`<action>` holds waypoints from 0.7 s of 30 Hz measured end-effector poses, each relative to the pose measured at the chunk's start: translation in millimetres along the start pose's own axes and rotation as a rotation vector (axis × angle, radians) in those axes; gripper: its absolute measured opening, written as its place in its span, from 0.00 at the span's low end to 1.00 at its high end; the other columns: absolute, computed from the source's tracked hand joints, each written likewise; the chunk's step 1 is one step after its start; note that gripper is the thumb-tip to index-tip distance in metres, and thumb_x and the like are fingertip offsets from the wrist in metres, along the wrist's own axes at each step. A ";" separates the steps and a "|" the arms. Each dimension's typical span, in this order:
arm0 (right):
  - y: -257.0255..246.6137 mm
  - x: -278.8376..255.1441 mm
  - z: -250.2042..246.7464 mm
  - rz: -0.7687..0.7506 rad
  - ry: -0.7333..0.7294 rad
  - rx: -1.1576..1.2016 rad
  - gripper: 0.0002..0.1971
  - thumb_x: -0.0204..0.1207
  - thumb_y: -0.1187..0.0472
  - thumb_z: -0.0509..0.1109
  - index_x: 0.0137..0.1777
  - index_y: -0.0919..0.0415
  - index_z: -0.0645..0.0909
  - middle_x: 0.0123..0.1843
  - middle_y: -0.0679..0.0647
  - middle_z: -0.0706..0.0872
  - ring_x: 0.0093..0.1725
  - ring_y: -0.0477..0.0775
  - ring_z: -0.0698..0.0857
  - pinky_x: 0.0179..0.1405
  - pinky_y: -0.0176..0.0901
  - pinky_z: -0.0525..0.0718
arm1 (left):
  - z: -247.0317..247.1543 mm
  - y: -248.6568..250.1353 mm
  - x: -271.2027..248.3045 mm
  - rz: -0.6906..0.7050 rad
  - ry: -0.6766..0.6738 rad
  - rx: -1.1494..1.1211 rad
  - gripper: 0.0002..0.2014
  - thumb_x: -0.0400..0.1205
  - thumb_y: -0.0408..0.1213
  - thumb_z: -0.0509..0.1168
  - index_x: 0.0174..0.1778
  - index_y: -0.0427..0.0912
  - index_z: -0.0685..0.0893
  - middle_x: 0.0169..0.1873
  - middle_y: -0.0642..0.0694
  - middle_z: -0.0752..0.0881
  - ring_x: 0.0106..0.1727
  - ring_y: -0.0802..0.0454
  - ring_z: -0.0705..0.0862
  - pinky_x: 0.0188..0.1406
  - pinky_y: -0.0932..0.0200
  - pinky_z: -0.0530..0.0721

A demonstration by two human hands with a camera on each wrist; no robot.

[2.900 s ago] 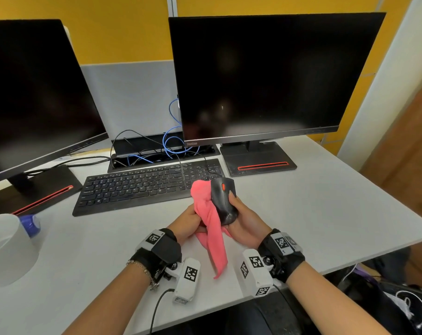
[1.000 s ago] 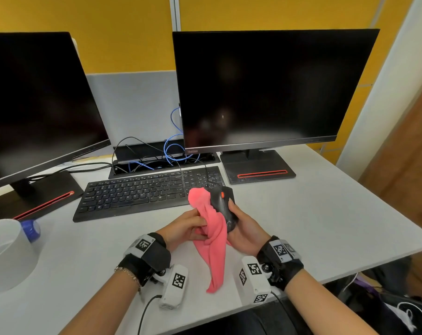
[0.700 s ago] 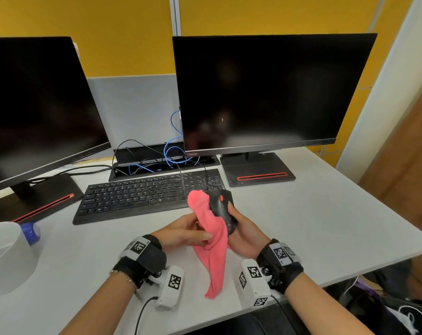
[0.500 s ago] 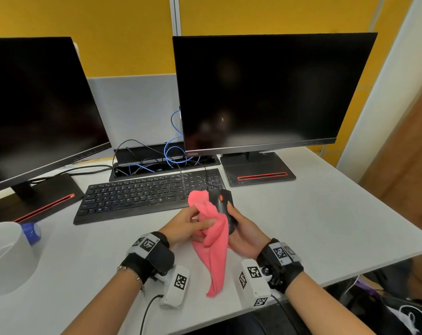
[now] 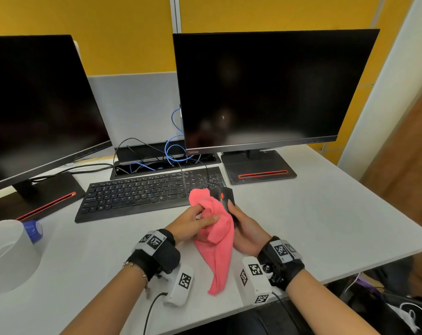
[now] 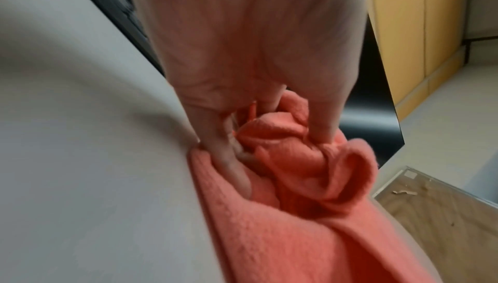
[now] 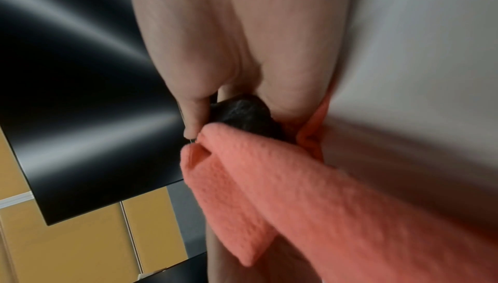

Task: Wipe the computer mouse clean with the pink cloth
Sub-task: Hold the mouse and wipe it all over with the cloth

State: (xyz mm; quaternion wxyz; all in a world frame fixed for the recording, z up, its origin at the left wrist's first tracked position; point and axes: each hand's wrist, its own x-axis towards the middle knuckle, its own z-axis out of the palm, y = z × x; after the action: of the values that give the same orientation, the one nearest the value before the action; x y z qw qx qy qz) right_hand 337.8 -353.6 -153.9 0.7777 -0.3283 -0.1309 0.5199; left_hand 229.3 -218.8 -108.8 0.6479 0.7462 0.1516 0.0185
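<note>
A black computer mouse (image 5: 225,198) with an orange wheel is held up off the desk in my right hand (image 5: 243,228), whose thumb and fingers wrap its sides. The pink cloth (image 5: 217,235) drapes over the mouse's left side and hangs down toward the desk edge. My left hand (image 5: 193,221) grips a bunched part of the cloth against the mouse. In the left wrist view the fingers curl into the pink cloth (image 6: 296,160). In the right wrist view the dark mouse (image 7: 242,115) shows between thumb and palm, with the pink cloth (image 7: 283,181) over most of it.
A black keyboard (image 5: 142,192) lies just behind the hands. Two dark monitors (image 5: 265,90) (image 5: 33,105) stand on bases at the back, with cables (image 5: 173,151) between them. A white container (image 5: 9,252) with a blue cap sits at the left. The desk edge (image 5: 350,264) is close on the right.
My left hand has shifted its grip and rubbed the bunched cloth up and down along the mouse's left side. The right hand has kept hold of the mouse in nearly the same place.
</note>
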 end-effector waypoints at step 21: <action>-1.8 -5.6 3.9 0.022 0.054 -0.020 0.36 0.78 0.50 0.73 0.82 0.59 0.65 0.79 0.68 0.72 0.80 0.67 0.70 0.80 0.64 0.65 | 0.5 -1.7 0.2 -0.062 -0.051 0.011 0.10 0.85 0.42 0.63 0.54 0.39 0.82 0.36 0.54 0.87 0.32 0.68 0.85 0.30 0.71 0.80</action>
State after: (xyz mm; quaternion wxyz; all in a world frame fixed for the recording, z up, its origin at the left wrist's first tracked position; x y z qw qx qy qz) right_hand 334.6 -357.6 -149.0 0.7719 -0.3512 -0.1114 0.5181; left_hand 229.3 -219.1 -110.5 0.6476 0.7451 0.1579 -0.0215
